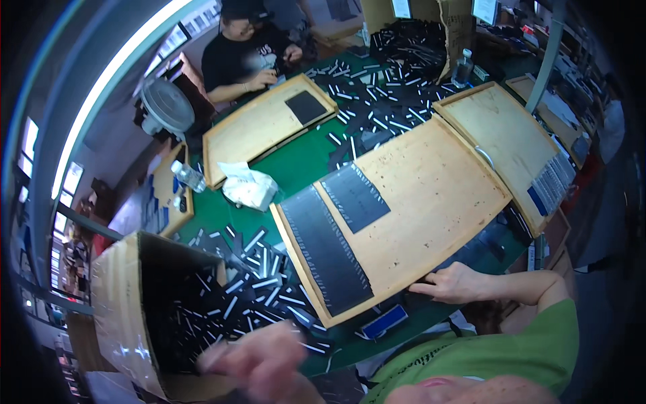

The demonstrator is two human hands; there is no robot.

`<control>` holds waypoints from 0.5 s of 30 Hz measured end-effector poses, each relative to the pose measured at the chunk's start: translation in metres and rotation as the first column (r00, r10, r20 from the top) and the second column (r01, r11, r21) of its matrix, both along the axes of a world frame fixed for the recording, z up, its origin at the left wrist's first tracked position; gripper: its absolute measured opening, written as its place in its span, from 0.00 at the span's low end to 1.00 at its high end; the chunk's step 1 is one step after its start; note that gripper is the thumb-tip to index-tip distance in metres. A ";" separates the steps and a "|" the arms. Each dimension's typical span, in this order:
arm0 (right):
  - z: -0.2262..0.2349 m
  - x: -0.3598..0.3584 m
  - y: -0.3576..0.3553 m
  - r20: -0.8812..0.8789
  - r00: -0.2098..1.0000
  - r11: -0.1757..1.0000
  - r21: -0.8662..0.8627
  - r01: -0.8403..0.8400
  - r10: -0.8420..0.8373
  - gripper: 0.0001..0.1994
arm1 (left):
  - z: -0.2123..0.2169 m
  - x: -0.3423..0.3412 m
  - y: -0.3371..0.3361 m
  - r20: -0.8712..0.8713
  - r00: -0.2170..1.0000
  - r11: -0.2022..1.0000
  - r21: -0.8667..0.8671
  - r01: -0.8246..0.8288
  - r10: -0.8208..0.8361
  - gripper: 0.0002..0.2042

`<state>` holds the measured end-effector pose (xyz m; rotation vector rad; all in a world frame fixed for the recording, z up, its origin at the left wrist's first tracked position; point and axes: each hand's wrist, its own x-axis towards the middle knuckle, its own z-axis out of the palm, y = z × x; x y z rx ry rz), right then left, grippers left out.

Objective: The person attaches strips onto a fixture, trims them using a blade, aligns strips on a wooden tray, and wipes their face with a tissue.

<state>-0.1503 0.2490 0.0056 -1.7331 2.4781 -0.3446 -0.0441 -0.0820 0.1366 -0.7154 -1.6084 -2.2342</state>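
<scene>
My left hand is low in the picture, smeared by motion, in front of an open cardboard box. Whether its fingers hold anything is too blurred to see. My right hand is closed at the near edge of a wooden tray, its fingertips pressed together; what they grip there, if anything, is hidden. Black strips lie packed in a row along the tray's left side, and a shorter black block of them sits beside that row. A blue-and-black rectangular block rests just below the tray.
Loose black and white strips spill from the box over the green table. Across the table a co-worker sits at another wooden tray. A tissue pack, a bottle and a third tray stand around.
</scene>
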 end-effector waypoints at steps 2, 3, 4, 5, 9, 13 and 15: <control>-0.004 -0.002 0.008 0.021 0.999 0.997 0.060 0.038 -0.040 0.25 | -0.044 -0.005 0.068 0.464 0.885 0.999 0.023 -0.045 0.029 0.21; -0.004 -0.004 0.005 0.009 0.999 0.999 0.041 0.033 -0.034 0.25 | -0.052 0.004 0.079 0.656 0.726 0.950 -0.042 0.309 -0.207 0.22; -0.003 -0.003 0.003 0.008 1.000 0.998 0.066 0.012 -0.013 0.25 | -0.075 0.013 0.106 0.692 0.595 0.849 0.050 0.526 -0.410 0.22; -0.001 0.000 0.006 0.015 1.000 0.995 0.097 -0.001 0.000 0.25 | -0.099 0.020 0.130 0.696 0.475 0.734 0.109 0.671 -0.538 0.20; 0.004 -0.004 0.005 0.035 0.999 0.999 0.050 0.008 -0.009 0.24 | -0.149 0.030 0.165 0.727 0.480 0.796 0.150 0.586 -0.490 0.17; -0.001 -0.002 0.005 0.045 0.999 0.999 0.032 0.022 -0.024 0.25 | -0.151 0.027 0.161 0.744 0.495 0.811 0.106 0.576 -0.448 0.17; -0.002 0.000 0.005 -0.042 0.999 1.000 -0.004 0.025 -0.025 0.26 | -0.151 0.029 0.160 0.747 0.508 0.819 0.085 0.567 -0.430 0.17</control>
